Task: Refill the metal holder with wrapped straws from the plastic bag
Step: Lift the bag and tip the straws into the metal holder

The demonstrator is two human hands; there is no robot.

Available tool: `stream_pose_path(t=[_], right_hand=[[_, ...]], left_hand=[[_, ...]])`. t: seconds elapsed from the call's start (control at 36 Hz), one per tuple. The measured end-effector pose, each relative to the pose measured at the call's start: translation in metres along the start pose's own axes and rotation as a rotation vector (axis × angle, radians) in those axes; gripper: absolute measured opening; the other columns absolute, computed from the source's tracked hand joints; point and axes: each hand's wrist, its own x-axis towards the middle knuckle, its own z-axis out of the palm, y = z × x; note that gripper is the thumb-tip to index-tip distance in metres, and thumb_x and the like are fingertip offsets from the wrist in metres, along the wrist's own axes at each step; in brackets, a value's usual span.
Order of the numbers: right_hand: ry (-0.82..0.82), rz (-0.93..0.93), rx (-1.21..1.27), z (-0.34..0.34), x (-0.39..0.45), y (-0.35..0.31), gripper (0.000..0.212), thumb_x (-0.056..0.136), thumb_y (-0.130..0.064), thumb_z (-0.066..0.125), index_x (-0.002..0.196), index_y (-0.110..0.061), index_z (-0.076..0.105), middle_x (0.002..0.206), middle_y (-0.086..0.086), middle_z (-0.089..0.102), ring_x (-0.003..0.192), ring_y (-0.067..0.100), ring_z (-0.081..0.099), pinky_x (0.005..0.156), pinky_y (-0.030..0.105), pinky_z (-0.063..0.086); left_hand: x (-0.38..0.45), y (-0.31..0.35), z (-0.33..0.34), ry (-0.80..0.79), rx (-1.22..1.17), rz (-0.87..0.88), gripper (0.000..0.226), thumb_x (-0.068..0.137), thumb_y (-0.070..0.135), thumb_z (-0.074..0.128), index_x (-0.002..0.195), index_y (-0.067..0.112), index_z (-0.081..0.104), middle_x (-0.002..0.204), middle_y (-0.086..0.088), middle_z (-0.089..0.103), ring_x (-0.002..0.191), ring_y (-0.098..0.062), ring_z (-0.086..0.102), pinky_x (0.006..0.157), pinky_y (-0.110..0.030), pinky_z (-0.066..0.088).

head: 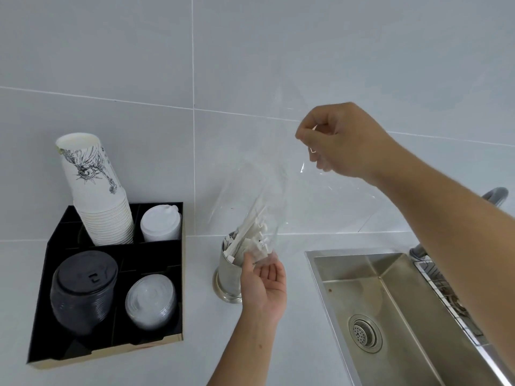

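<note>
A clear plastic bag hangs tilted, mouth down, over the round metal holder on the white counter. White wrapped straws slide from the bag's mouth into the holder, several standing in it. My right hand is raised, pinching the bag's upper end. My left hand, palm up beside the holder, has its fingertips on the bag's lower end and the straws there.
A black organiser at the left holds stacked paper cups, white lids, black lids and clear lids. A steel sink lies at the right, with a tap and wire rack behind. A tiled wall rises behind.
</note>
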Motion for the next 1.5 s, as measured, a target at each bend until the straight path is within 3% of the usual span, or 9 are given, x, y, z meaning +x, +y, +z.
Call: stream_pose_path(t=[0.28, 0.53, 0.69, 0.83, 0.97, 1.06, 1.22, 1.39, 1.5], right_hand=[[-0.057, -0.012, 0.095, -0.002, -0.01, 0.0, 0.012, 0.089, -0.028, 0.059, 0.083, -0.024, 0.069, 0.06, -0.003, 0.069, 0.053, 0.015, 0.065, 0.06, 0.039, 0.06], [0.077, 0.115, 0.608, -0.014, -0.036, 0.04, 0.035, 0.095, -0.046, 0.046, 0.106, -0.024, 0.071, 0.084, 0.008, 0.075, 0.071, 0.026, 0.071, 0.062, 0.037, 0.059], [0.083, 0.25, 0.51, 0.022, -0.047, 0.083, 0.018, 0.098, -0.022, 0.055, 0.101, -0.031, 0.07, 0.085, -0.004, 0.075, 0.071, 0.016, 0.07, 0.06, 0.032, 0.058], [-0.043, 0.304, 0.423, 0.063, -0.042, 0.104, 0.019, 0.093, -0.026, 0.061, 0.106, -0.039, 0.066, 0.104, -0.006, 0.071, 0.09, 0.015, 0.069, 0.069, 0.028, 0.058], [-0.161, 0.366, 0.448, 0.087, -0.028, 0.104, 0.04, 0.089, -0.032, 0.063, 0.129, -0.028, 0.06, 0.106, -0.01, 0.065, 0.102, 0.028, 0.065, 0.083, 0.036, 0.057], [-0.218, 0.416, 0.544, 0.095, -0.017, 0.098, 0.074, 0.065, -0.048, 0.061, 0.134, -0.02, 0.056, 0.106, -0.004, 0.063, 0.1, 0.026, 0.061, 0.082, 0.035, 0.051], [-0.267, 0.462, 0.532, 0.115, 0.008, 0.095, 0.071, 0.071, -0.039, 0.062, 0.138, -0.017, 0.051, 0.122, 0.001, 0.058, 0.11, 0.026, 0.058, 0.103, 0.05, 0.046], [-0.384, 0.47, 0.438, 0.135, 0.022, 0.093, 0.062, 0.071, -0.033, 0.063, 0.133, -0.027, 0.058, 0.115, 0.0, 0.068, 0.094, 0.018, 0.063, 0.072, 0.027, 0.05], [-0.414, 0.45, 0.404, 0.144, 0.031, 0.092, 0.043, 0.08, -0.022, 0.065, 0.123, -0.026, 0.064, 0.099, -0.005, 0.066, 0.082, 0.016, 0.059, 0.07, 0.027, 0.048]], left_hand=[[0.0, 0.0, 0.008, -0.001, -0.018, -0.01, 0.016, 0.091, 0.013, 0.065, 0.102, 0.001, 0.068, 0.092, -0.008, 0.073, 0.061, -0.01, 0.071, 0.052, -0.019, 0.056], [-0.002, -0.004, 0.012, 0.011, -0.015, 0.002, 0.011, 0.092, 0.013, 0.065, 0.092, 0.004, 0.07, 0.079, -0.005, 0.077, 0.064, -0.01, 0.072, 0.053, -0.02, 0.057], [-0.004, -0.006, 0.016, 0.018, 0.007, 0.017, 0.015, 0.091, 0.016, 0.066, 0.101, 0.005, 0.069, 0.083, -0.005, 0.078, 0.069, -0.011, 0.074, 0.055, -0.021, 0.058], [-0.005, -0.007, 0.017, 0.065, 0.04, 0.016, 0.024, 0.093, 0.018, 0.062, 0.109, 0.001, 0.065, 0.089, -0.007, 0.076, 0.078, -0.013, 0.073, 0.055, -0.023, 0.059], [-0.004, -0.006, 0.019, 0.102, 0.084, 0.021, 0.034, 0.094, 0.021, 0.062, 0.119, -0.002, 0.06, 0.094, -0.011, 0.074, 0.079, -0.016, 0.071, 0.054, -0.024, 0.06], [-0.004, -0.006, 0.019, 0.127, 0.106, 0.024, 0.035, 0.094, 0.021, 0.062, 0.119, -0.003, 0.06, 0.09, -0.012, 0.074, 0.076, -0.017, 0.071, 0.055, -0.025, 0.06], [-0.004, -0.006, 0.019, 0.151, 0.169, 0.009, 0.025, 0.097, 0.017, 0.059, 0.112, -0.002, 0.063, 0.09, -0.014, 0.075, 0.075, -0.019, 0.072, 0.055, -0.026, 0.06], [-0.006, -0.003, 0.021, 0.154, 0.203, 0.011, 0.026, 0.099, 0.019, 0.054, 0.104, -0.005, 0.062, 0.077, -0.013, 0.076, 0.064, -0.018, 0.074, 0.053, -0.026, 0.059], [-0.006, -0.002, 0.021, 0.174, 0.23, 0.018, 0.025, 0.1, 0.016, 0.052, 0.107, -0.006, 0.062, 0.077, -0.013, 0.076, 0.064, -0.018, 0.074, 0.054, -0.025, 0.059]])
